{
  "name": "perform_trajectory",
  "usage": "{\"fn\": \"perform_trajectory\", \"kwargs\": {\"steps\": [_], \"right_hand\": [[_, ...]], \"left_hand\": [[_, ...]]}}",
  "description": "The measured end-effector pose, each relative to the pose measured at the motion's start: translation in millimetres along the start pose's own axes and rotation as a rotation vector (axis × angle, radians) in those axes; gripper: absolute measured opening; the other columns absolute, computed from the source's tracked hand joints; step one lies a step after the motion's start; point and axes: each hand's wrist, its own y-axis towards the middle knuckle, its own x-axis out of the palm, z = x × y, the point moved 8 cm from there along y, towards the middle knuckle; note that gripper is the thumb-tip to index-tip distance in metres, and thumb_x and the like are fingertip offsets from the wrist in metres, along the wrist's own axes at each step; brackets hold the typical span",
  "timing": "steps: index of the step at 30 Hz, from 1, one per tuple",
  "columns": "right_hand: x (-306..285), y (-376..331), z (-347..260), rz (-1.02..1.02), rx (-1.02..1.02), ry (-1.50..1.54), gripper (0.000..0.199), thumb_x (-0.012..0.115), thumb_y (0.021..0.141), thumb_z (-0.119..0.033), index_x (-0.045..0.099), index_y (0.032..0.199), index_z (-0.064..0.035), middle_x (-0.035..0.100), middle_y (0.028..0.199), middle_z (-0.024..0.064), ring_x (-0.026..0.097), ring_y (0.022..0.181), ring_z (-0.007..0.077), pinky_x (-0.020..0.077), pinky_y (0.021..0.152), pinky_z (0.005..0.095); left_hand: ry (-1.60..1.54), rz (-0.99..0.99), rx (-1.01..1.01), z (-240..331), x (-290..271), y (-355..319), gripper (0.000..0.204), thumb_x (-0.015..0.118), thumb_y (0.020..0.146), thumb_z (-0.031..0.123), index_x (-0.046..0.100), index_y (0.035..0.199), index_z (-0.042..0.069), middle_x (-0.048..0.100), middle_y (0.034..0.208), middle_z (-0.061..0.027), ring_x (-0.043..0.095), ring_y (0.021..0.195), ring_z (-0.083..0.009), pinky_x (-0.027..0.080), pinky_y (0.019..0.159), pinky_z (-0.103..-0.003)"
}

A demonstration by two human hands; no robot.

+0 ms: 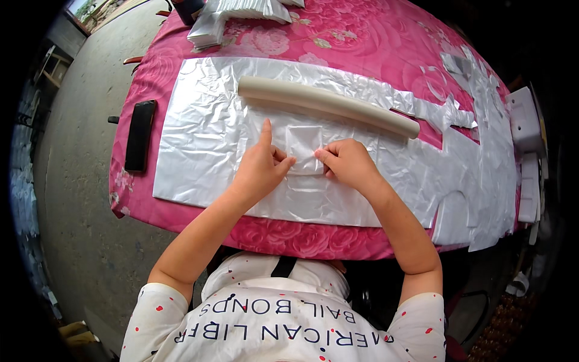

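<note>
A small square piece of folded clear plastic film (306, 140) lies over a large silvery plastic sheet (199, 133) in front of me. My left hand (260, 163) pinches its left edge between thumb and curled fingers, while the index finger points straight out. On the opposite edge, the thumb and fingers of my right hand (348, 161) are pressed together on the same film. Just beyond both hands a long beige tube (325, 104) rests on the sheet, slanting down toward the right.
A pink floral cloth (265, 238) covers the table. Near its left edge lies a black phone (140, 136). Stacked folded silvery plastic (241, 15) sits at the far side, by a dark cup (188, 9). Cut plastic scraps (476, 163) spread over the right; white containers (525, 120) stand beyond.
</note>
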Motion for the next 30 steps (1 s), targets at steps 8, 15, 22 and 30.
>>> {"fn": "perform_trajectory", "kwargs": {"steps": [8, 15, 22, 30], "right_hand": [[4, 16, 10, -0.137, 0.095, 0.069, 0.032, 0.06, 0.086, -0.024, 0.063, 0.066, 0.0011, 0.06, 0.059, 0.0049, 0.058, 0.052, 0.0097, 0.0449, 0.052, 0.0243], [6, 19, 11, -0.121, 0.051, 0.048, 0.03, 0.059, 0.083, -0.021, 0.063, 0.064, 0.0013, 0.062, 0.059, 0.0084, 0.062, 0.054, 0.0144, 0.0475, 0.055, 0.0277], [1, 11, 5, -0.029, 0.05, -0.057, 0.023, 0.064, 0.071, -0.022, 0.063, 0.063, -0.0007, 0.062, 0.058, 0.0113, 0.062, 0.055, 0.0199, 0.0476, 0.054, 0.0303], [-17, -13, -14, 0.043, -0.08, -0.533, 0.022, 0.072, 0.062, -0.02, 0.062, 0.069, -0.0018, 0.061, 0.062, 0.0113, 0.061, 0.062, 0.0252, 0.047, 0.058, 0.0345]], "left_hand": [[0.417, 0.283, 0.666, 45, -3, -22, 0.066, 0.067, 0.076, 0.011, 0.036, 0.133, -0.002, 0.05, 0.122, -0.0148, 0.058, 0.095, -0.0274, 0.048, 0.08, -0.035], [0.612, 0.075, 0.619, 49, 45, -15, 0.08, 0.062, 0.079, 0.038, 0.027, 0.135, -0.008, 0.03, 0.14, -0.0229, 0.026, 0.133, -0.0355, 0.021, 0.108, -0.046], [0.678, -0.002, 0.541, 29, 57, -8, 0.105, 0.053, 0.075, 0.062, 0.011, 0.138, -0.011, 0.014, 0.145, -0.0273, 0.01, 0.137, -0.0379, 0.007, 0.11, -0.049], [0.655, 0.101, 0.577, 30, 46, -12, 0.106, 0.055, 0.073, 0.062, 0.015, 0.138, -0.011, 0.014, 0.145, -0.0274, 0.009, 0.137, -0.0378, 0.005, 0.11, -0.049]]}}
